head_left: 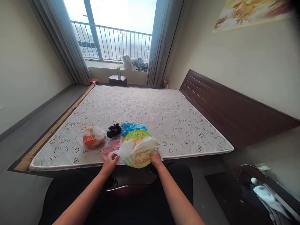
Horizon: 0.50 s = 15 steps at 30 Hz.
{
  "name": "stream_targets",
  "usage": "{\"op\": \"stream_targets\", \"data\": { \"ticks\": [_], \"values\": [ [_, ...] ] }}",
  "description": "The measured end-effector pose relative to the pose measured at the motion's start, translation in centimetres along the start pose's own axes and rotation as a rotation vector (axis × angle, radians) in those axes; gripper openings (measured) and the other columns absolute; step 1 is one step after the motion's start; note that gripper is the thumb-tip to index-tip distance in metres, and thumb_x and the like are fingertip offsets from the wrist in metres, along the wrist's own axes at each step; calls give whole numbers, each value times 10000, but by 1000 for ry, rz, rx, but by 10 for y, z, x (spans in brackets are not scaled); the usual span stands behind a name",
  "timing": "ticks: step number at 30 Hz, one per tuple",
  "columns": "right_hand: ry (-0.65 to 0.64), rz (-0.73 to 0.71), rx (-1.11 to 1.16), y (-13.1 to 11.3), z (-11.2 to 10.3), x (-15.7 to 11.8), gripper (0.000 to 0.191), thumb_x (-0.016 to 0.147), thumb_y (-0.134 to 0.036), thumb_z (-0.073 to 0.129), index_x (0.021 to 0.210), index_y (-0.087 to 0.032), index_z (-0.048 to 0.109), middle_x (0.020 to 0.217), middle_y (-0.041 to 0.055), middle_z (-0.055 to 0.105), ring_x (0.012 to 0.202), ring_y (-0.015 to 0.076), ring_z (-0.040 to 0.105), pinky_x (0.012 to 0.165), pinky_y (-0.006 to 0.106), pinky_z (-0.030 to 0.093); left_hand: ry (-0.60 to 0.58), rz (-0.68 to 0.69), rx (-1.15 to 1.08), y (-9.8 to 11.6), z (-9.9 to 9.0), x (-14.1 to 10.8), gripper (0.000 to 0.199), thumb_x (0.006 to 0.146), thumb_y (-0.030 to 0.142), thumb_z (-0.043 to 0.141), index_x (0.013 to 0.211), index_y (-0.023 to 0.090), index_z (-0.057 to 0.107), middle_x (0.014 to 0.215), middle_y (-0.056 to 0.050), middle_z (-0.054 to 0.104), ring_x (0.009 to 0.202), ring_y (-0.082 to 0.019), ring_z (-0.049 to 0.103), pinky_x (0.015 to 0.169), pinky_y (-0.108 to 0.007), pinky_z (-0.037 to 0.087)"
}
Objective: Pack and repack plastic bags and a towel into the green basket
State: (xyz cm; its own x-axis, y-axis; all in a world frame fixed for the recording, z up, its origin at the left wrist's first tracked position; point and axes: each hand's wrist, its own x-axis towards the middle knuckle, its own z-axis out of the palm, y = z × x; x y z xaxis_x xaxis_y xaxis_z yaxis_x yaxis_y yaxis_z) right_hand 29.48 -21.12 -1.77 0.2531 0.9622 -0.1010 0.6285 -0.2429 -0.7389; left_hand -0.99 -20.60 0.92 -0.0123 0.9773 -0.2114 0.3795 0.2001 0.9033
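Note:
A white plastic bag (124, 150) with orange print lies over a yellow-green plastic basket (138, 134) at the mattress's near edge. My left hand (111, 161) pinches the bag's left side. On the right, my right hand (155, 158) grips the bag's edge beside the basket; its fingers are partly hidden by the plastic. Under and left of the bag is a pink cloth or bag (112, 148). Just behind the basket sit a crumpled blue plastic bag (133, 127) and a bunched black plastic bag (113, 130). Farther left stands a filled white-and-orange plastic bag (93, 137).
The letter-patterned mattress (140, 103) spreads ahead, with a dark wooden headboard (225, 109) along its right. A wooden bed rail (56, 125) edges the left. A small nightstand (117, 80) stands by the window. Clothes (269, 197) lie at the lower right.

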Motion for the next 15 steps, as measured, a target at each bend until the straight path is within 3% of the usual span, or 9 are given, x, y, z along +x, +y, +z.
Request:
{"op": "stream_targets", "data": {
  "ticks": [3, 5, 8, 10, 12, 13, 15],
  "values": [
    [-28, 42, 20, -6, 5, -21, 402, 768, -164, 458, 1076, -140, 714, 1037, 129, 774, 954, 242, 738, 842, 318, 563, 92, -99, -135, 25, -3, 14, 407, 778, 434, 593, 1096, 181, 623, 1148, -132, 734, 1135, -250, 673, 912, -338, 538],
    [-32, 76, 30, -6, 8, -34, 400, 765, -170, 461, 1078, -140, 708, 1056, 133, 767, 995, 260, 729, 888, 346, 559, 19, -212, -51, 41, -14, 20, 303, 806, 371, 547, 1025, 180, 633, 1081, -125, 746, 1045, -228, 705, 831, -307, 551],
    [-4, 109, 84, -7, 11, -47, 395, 762, -176, 464, 1073, -145, 705, 1083, 139, 761, 1037, 277, 718, 931, 369, 552, -136, -301, 120, 65, -37, 17, 129, 757, 314, 595, 741, 193, 639, 812, -113, 739, 858, -273, 722, 727, -328, 536],
    [27, 112, 153, -9, 13, -52, 410, 756, -179, 466, 1091, -136, 698, 1092, 143, 760, 1043, 282, 717, 933, 361, 554, -115, -234, 198, 83, -44, 2, 150, 710, 305, 663, 611, 210, 603, 755, -109, 715, 887, -297, 697, 746, -330, 505],
    [44, 122, 221, -14, 14, -54, 409, 758, -197, 481, 1101, -135, 694, 1086, 141, 763, 1030, 280, 721, 910, 344, 562, -111, 7, 363, 100, -33, -21, 166, 749, 355, 656, 649, 223, 646, 784, -97, 721, 876, -288, 673, 755, -330, 479],
    [46, 134, 241, -16, 15, -54, 397, 762, -212, 493, 1094, -140, 697, 1072, 138, 767, 1012, 278, 726, 892, 337, 567, -184, 107, 375, 107, -22, -34, 179, 780, 373, 634, 679, 229, 669, 776, -83, 722, 842, -269, 665, 747, -320, 470],
    [56, 172, 233, -20, 18, -53, 357, 766, -244, 512, 1050, -151, 707, 1015, 139, 775, 939, 276, 740, 833, 332, 582, -454, 235, 338, 112, 8, -56, 243, 839, 370, 560, 667, 246, 679, 699, -52, 702, 730, -238, 648, 686, -309, 458]
  ]
}}
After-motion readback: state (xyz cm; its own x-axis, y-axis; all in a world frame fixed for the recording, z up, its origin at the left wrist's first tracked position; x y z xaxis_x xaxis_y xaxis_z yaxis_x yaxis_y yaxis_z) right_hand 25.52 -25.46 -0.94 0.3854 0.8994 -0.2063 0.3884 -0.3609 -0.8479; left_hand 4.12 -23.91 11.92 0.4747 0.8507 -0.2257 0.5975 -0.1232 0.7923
